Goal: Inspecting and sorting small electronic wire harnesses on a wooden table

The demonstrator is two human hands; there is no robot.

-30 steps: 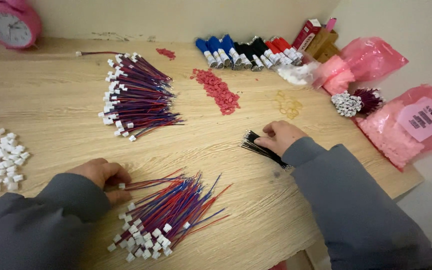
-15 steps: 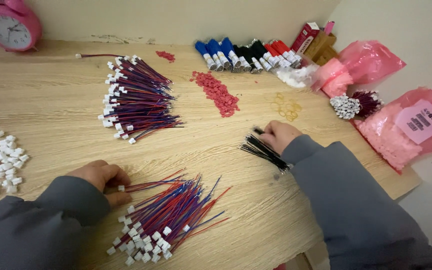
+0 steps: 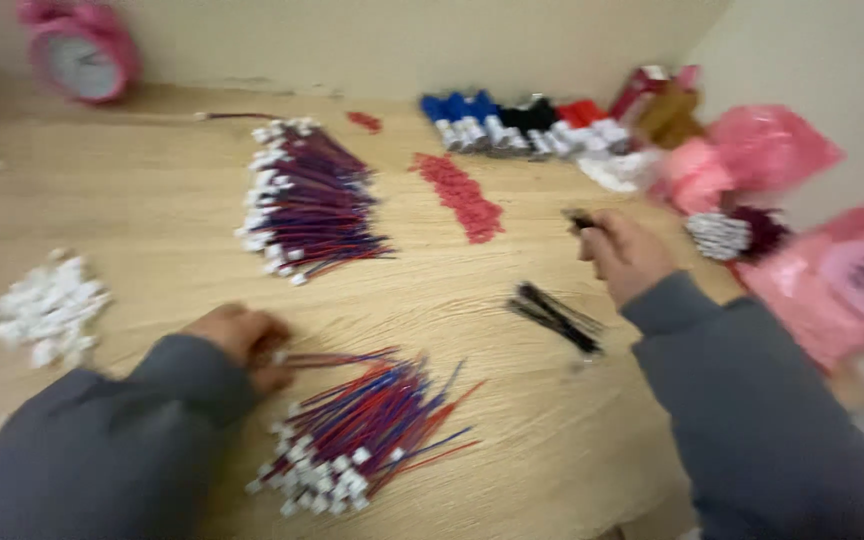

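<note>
**A:** Your right hand (image 3: 624, 252) is lifted off the wooden surface (image 3: 152, 230), fingers pinched narrow on a small dark piece (image 3: 582, 221) that sticks out past the knuckles. The frame is blurred, so whether it is one black wire or several, you cannot tell from here.

**B:** And the rest of the black wires?

**A:** The black bundle (image 3: 556, 317) lies flat on the surface, just below and to the left of your right hand, apart from it. Your left hand (image 3: 244, 343) rests curled at the near pile of red and blue wires (image 3: 372, 425), fingertips on the top strands where they fan out; what it grips, if anything, is not clear.

**B:** What would make this pick clean?

**A:** In my judgement, pinch near the end of the dark piece so it hangs straight, and keep it clear of the strip of small red pieces (image 3: 462, 195) lying beyond the black bundle. Keep your left hand pressing lightly, so the near pile does not scatter toward the white connectors (image 3: 44, 310) off to its left.

**B:** Anything else close?

**A:** A second fan of red and blue wires (image 3: 307, 200) sits well beyond the near pile, untouched.
</note>
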